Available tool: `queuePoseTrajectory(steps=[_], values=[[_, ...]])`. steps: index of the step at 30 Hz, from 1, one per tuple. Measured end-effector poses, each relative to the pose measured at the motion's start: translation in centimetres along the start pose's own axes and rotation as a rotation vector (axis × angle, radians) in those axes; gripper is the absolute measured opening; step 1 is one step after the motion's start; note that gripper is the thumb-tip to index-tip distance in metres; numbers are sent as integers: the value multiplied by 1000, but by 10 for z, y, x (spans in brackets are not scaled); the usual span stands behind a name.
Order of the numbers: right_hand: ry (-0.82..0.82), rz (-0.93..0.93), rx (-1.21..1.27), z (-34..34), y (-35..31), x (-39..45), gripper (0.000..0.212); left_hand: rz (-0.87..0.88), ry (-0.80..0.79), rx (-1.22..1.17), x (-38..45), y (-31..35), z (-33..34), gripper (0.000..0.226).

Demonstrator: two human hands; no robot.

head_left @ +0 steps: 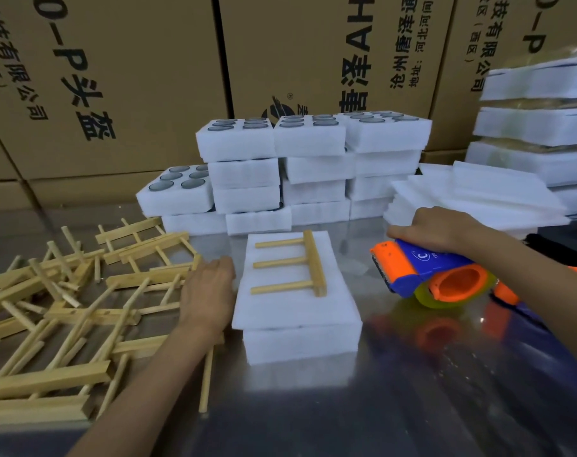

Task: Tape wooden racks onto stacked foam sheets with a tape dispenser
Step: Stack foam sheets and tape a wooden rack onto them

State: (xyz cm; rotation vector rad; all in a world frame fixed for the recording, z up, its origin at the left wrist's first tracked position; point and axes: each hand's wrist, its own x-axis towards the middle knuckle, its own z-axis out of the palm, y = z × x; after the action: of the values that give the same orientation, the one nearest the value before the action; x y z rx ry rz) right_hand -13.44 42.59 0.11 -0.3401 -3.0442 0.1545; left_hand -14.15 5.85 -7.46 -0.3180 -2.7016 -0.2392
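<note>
Head view: right hand [440, 229] grips the dispenser [425, 275]; left fingers [214, 275] rest open beside soft foam [297, 311], light rack [300, 267] unsecured.

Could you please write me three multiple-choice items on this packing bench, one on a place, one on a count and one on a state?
1. The small wooden rack with round pegs lies:
A. on the white stacked foam sheets
B. in the loose heap of wooden racks
C. on a cardboard carton

2. Its pegs number:
A. two
B. three
C. five

3. The blue and orange tape dispenser is:
A. hanging from a hook
B. untouched
C. gripped by the right hand

Key: 1 A, it rests on the top sheet; 2 B, three pegs show; 3 C, fingers curl over its body.
</note>
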Motion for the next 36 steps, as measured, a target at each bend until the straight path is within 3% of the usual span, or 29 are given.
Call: queuePoseTrajectory(steps=[5,9,15,17,19,22,24,27,31,33,36], values=[[39,3,5,1,-2,-3,52,74,-23,44,-3,2,2,8],[41,-7,-31,0,-9,-5,51,7,-154,72,-5,-6,1,35],[43,-9,-37,-1,-10,-9,51,-81,-311,-203,-9,-9,-5,84],[48,-8,-36,-2,-9,-10,50,-99,-192,-421,-9,-8,-12,74],[57,-11,-33,-2,-8,-11,49,-158,31,-579,-5,-5,-25,53],[66,-20,-35,-1,-9,-11,49,-123,189,-614,12,16,-48,36],[63,-25,-33,-2,-9,-12,49,-11,133,-631,24,47,-60,29],[61,-22,-37,-2,-9,-12,49,197,-100,-563,44,103,-61,31],[55,-1,6,-3,-3,-10,49,264,-428,-427,61,152,-37,30],[42,15,52,-5,4,-10,51,283,-453,-352,62,156,-22,31],[-14,-8,112,-10,11,-11,55,262,-395,-418,60,151,-8,40]])
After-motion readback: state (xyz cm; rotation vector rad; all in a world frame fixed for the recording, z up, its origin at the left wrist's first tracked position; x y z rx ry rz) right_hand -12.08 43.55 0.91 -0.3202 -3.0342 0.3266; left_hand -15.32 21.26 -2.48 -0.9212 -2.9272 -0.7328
